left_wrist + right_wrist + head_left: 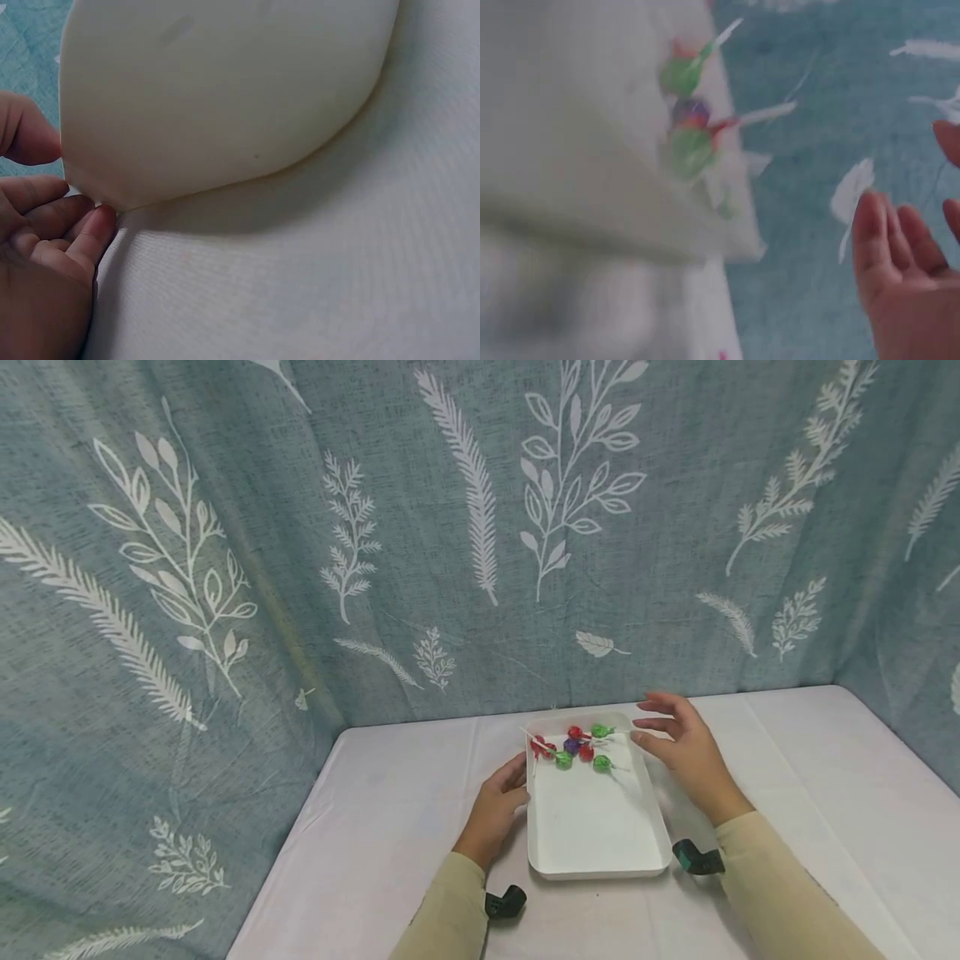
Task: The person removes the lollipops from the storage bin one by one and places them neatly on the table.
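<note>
A white rectangular tray [592,827] lies lengthwise between the two hands. Several wrapped lollipops, among them a green one [602,763], a purple one [572,746] and a red one [587,752], are bunched toward its far end, sticks pointing various ways. My left hand [491,806] grips the tray's left side; in the left wrist view its thumb touches the edge and the other fingers are tucked at the lower corner. Off the tray's far right corner, my right hand [686,752] hovers with fingers parted and nothing in them, apart from the tray in the right wrist view.
A white cloth [390,827] covers the table. Behind it and along the sides hangs a blue-green curtain [450,652] with white leaf patterns. Dark wrist devices show beside the left sleeve [450,906] and the right sleeve [780,885].
</note>
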`<state>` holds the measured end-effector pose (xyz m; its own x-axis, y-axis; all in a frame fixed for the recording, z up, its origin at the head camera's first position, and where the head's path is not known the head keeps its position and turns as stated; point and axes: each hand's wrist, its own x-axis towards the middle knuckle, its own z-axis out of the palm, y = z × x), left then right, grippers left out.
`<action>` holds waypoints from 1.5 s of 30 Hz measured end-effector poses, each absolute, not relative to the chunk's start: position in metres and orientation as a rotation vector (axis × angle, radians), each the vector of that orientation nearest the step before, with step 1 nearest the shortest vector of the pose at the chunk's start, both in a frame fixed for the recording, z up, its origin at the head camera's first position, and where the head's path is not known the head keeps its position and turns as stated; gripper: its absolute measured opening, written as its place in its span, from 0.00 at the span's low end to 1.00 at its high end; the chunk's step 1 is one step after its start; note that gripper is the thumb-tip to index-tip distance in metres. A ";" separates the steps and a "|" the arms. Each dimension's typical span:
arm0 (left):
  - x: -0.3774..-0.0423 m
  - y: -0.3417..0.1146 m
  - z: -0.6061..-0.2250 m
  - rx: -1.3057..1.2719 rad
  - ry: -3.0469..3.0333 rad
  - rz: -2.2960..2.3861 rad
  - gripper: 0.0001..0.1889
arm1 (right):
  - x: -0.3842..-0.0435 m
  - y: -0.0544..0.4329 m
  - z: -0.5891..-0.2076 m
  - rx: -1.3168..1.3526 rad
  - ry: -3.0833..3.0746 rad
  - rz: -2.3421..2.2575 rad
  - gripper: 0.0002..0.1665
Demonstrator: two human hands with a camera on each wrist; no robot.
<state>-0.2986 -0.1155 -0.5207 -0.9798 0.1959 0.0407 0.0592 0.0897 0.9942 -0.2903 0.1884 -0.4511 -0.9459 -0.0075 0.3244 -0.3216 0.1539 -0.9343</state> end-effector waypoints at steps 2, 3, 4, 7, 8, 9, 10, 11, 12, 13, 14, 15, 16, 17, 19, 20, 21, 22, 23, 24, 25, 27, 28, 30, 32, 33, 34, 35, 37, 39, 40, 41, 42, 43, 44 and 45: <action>-0.298 -0.115 -0.520 0.253 2.237 2.034 0.40 | -0.288 0.186 -0.446 0.338 -2.187 1.869 0.41; -0.298 -0.115 -0.520 0.254 2.236 2.034 0.40 | -0.286 0.185 -0.444 0.346 -2.184 1.871 0.41; -0.298 -0.115 -0.520 0.259 2.237 2.035 0.40 | -0.285 0.184 -0.442 0.356 -2.178 1.876 0.41; -0.298 -0.115 -0.520 0.257 2.234 2.036 0.40 | -0.282 0.179 -0.437 0.383 -2.177 1.883 0.40; -0.298 -0.115 -0.520 0.258 2.233 2.038 0.40 | -0.281 0.177 -0.437 0.390 -2.180 1.889 0.39; -0.298 -0.115 -0.521 0.257 2.235 2.039 0.40 | -0.280 0.175 -0.436 0.396 -2.186 1.892 0.39; -0.297 -0.115 -0.521 0.256 2.237 2.040 0.40 | -0.280 0.172 -0.436 0.400 -2.195 1.893 0.38; -0.297 -0.115 -0.521 0.250 2.234 2.041 0.39 | -0.279 0.171 -0.437 0.400 -2.209 1.887 0.37; -0.297 -0.115 -0.521 0.249 2.233 2.044 0.39 | -0.279 0.169 -0.437 0.402 -2.222 1.884 0.37; -0.297 -0.115 -0.521 0.246 2.234 2.043 0.39 | -0.279 0.167 -0.438 0.400 -2.235 1.881 0.36; -0.297 -0.114 -0.521 0.240 2.233 2.042 0.39 | -0.279 0.166 -0.439 0.398 -2.245 1.880 0.35; -0.297 -0.114 -0.521 0.239 2.233 2.042 0.39 | -0.279 0.165 -0.440 0.394 -2.258 1.876 0.35; -0.297 -0.114 -0.521 0.240 2.232 2.042 0.39 | -0.280 0.164 -0.441 0.390 -2.271 1.872 0.34; -0.297 -0.114 -0.522 0.242 2.228 2.043 0.39 | -0.281 0.163 -0.442 0.387 -2.286 1.863 0.33; -0.297 -0.113 -0.522 0.247 2.228 2.042 0.39 | -0.283 0.162 -0.443 0.384 -2.320 1.837 0.33; -0.297 -0.113 -0.522 0.252 2.227 2.043 0.39 | -0.284 0.162 -0.443 0.382 -2.339 1.824 0.33; -0.297 -0.113 -0.521 0.255 2.229 2.040 0.39 | -0.285 0.161 -0.442 0.381 -2.360 1.806 0.33; -0.298 -0.113 -0.521 0.264 2.234 2.039 0.39 | -0.286 0.161 -0.442 0.382 -2.380 1.791 0.33; -0.298 -0.113 -0.521 0.265 2.235 2.036 0.39 | -0.287 0.161 -0.441 0.385 -2.400 1.777 0.34; -0.298 -0.113 -0.521 0.266 2.240 2.033 0.39 | -0.288 0.160 -0.439 0.387 -2.417 1.767 0.35; -0.297 -0.113 -0.520 0.271 2.244 2.031 0.40 | -0.290 0.159 -0.438 0.390 -2.430 1.767 0.35; -0.298 -0.114 -0.521 0.274 2.244 2.033 0.40 | -0.291 0.157 -0.436 0.401 -2.444 1.772 0.36; -0.298 -0.114 -0.521 0.275 2.245 2.033 0.40 | -0.293 0.157 -0.436 0.406 -2.449 1.776 0.37; -0.298 -0.115 -0.521 0.276 2.238 2.041 0.40 | -0.295 0.155 -0.437 0.407 -2.451 1.789 0.36; -0.298 -0.115 -0.521 0.277 2.235 2.044 0.40 | -0.299 0.153 -0.440 0.393 -2.456 1.798 0.36; -0.297 -0.115 -0.521 0.280 2.239 2.043 0.40 | -0.300 0.153 -0.442 0.381 -2.461 1.807 0.35; -0.297 -0.115 -0.521 0.279 2.238 2.043 0.40 | -0.302 0.152 -0.444 0.363 -2.469 1.812 0.34; -0.297 -0.115 -0.521 0.278 2.235 2.045 0.40 | -0.304 0.151 -0.446 0.344 -2.477 1.820 0.34; -0.297 -0.115 -0.521 0.275 2.237 2.041 0.40 | -0.307 0.150 -0.450 0.300 -2.495 1.833 0.32; -0.297 -0.116 -0.521 0.271 2.243 2.036 0.40 | -0.309 0.149 -0.454 0.257 -2.525 1.834 0.32; -0.298 -0.116 -0.521 0.266 2.243 2.033 0.40 | -0.310 0.148 -0.456 0.241 -2.538 1.834 0.31; -0.298 -0.116 -0.521 0.270 2.250 2.030 0.40 | -0.311 0.148 -0.458 0.226 -2.553 1.830 0.31; -0.298 -0.116 -0.522 0.269 2.255 2.028 0.40 | -0.312 0.147 -0.461 0.214 -2.567 1.825 0.31; -0.298 -0.116 -0.522 0.269 2.259 2.026 0.40 | -0.313 0.146 -0.463 0.203 -2.579 1.821 0.30; -0.298 -0.116 -0.522 0.264 2.258 2.027 0.40 | -0.314 0.146 -0.466 0.195 -2.592 1.815 0.30; -0.299 -0.116 -0.522 0.261 2.259 2.026 0.40 | -0.314 0.146 -0.468 0.187 -2.599 1.815 0.29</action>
